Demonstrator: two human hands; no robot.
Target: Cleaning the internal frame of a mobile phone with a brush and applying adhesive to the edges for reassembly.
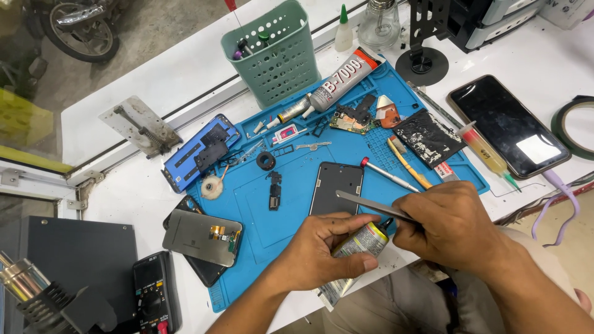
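**Hands with glue tube and tweezers over a repair mat**

Seen from above. Left hand closed around a small yellow-labelled glue tube, nozzle up, above the near edge of a blue mat on a white counter. Right hand gripping metal tweezers, close to the tube's black tip. Just beyond, a dark phone frame flat on the mat. Farther back, a green basket; to the right, a black phone.

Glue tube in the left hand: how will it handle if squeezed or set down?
The glue tube looks soft: its tail end is flattened and creased, so it likely dents under the left hand. Round near the nozzle, it may roll slightly on the blue mat.
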